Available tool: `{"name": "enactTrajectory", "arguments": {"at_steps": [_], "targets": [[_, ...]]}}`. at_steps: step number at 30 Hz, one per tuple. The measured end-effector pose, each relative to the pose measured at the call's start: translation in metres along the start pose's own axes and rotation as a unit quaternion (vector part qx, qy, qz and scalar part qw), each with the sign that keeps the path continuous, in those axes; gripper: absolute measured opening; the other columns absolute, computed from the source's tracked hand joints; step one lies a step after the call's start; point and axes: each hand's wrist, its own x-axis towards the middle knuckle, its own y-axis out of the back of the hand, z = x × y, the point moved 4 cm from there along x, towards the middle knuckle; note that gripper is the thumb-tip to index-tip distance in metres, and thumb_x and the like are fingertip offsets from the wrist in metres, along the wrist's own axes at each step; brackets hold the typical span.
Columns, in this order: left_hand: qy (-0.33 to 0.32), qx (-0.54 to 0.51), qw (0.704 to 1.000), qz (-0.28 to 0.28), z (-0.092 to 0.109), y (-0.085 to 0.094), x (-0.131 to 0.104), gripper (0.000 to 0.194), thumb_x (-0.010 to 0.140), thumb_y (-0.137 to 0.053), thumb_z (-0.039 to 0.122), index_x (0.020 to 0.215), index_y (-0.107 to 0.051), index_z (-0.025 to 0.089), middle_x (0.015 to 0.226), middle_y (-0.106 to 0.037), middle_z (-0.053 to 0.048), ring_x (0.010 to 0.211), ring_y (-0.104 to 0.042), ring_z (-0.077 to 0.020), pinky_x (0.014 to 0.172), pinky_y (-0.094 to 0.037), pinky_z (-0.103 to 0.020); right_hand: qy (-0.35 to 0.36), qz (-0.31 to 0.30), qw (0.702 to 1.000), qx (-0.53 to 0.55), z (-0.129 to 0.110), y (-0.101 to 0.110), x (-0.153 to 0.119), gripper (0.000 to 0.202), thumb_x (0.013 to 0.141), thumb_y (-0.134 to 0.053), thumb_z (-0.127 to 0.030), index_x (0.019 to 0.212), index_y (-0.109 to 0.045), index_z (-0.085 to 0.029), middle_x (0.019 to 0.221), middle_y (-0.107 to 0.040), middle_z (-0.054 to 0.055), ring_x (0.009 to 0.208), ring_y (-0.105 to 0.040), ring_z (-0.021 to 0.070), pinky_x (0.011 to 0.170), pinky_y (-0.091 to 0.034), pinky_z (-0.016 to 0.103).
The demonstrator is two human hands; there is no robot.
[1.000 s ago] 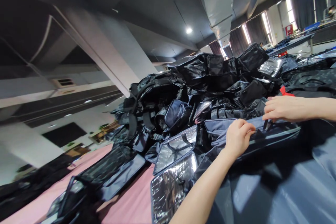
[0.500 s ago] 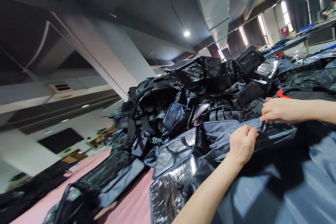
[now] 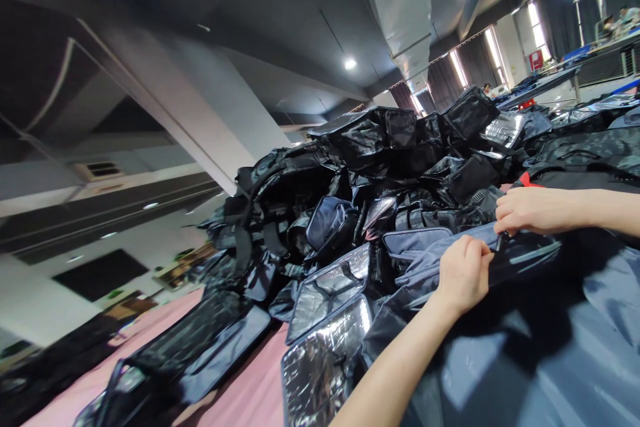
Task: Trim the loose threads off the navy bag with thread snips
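A dark blue bag lies in front of me, its upper edge raised. My left hand is closed on that edge, pinching the fabric. Just to the right, my right hand pinches a small dark zipper pull on the same edge. The two hands are a few centimetres apart. A red tag shows behind my right hand.
A high pile of black and dark blue bags fills the pink table beyond my hands. Bags with silver foil lining lie open at the front. Work tables and people are far at the right.
My right hand has drawn slightly left along the bag's edge, toward my left hand. The view has shifted a little; both hands keep their grip.
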Motion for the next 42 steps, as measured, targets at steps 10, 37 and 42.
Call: {"name": "enactTrajectory", "arguments": {"at_steps": [10, 37, 42], "targets": [[-0.006, -0.095, 0.995, -0.016, -0.029, 0.026, -0.014, 0.024, 0.09, -0.057, 0.032, 0.108, -0.057, 0.017, 0.092, -0.064, -0.007, 0.085, -0.059, -0.0186, 0.076, -0.051, -0.031, -0.267, 0.146, 0.949, 0.076, -0.03, -0.003, -0.05, 0.033, 0.096, -0.041, -0.035, 0.116, -0.065, -0.022, 0.104, -0.067, 0.004, 0.09, -0.065, 0.0233, 0.077, -0.053, 0.034], [-0.277, 0.208, 0.937, 0.049, -0.009, 0.007, -0.041, 0.011, 0.091, -0.055, 0.017, 0.1, -0.062, 0.015, 0.072, -0.057, 0.0, 0.069, -0.051, -0.0123, 0.061, -0.036, -0.028, -0.381, 0.194, 0.904, 0.01, -0.089, -0.051, -0.028, 0.019, 0.098, -0.037, -0.04, 0.1, -0.045, -0.023, 0.056, -0.052, -0.005, 0.047, -0.055, 0.0151, 0.047, -0.035, 0.024], [-0.282, 0.197, 0.937, 0.065, -0.004, 0.011, -0.04, 0.011, 0.091, -0.056, 0.016, 0.099, -0.062, 0.013, 0.071, -0.057, 0.0, 0.068, -0.05, -0.0125, 0.06, -0.036, -0.027, -0.375, 0.205, 0.904, 0.003, -0.091, -0.05, -0.028, 0.02, 0.099, -0.036, -0.04, 0.099, -0.045, -0.023, 0.054, -0.05, -0.006, 0.044, -0.053, 0.0146, 0.046, -0.035, 0.024]]}}
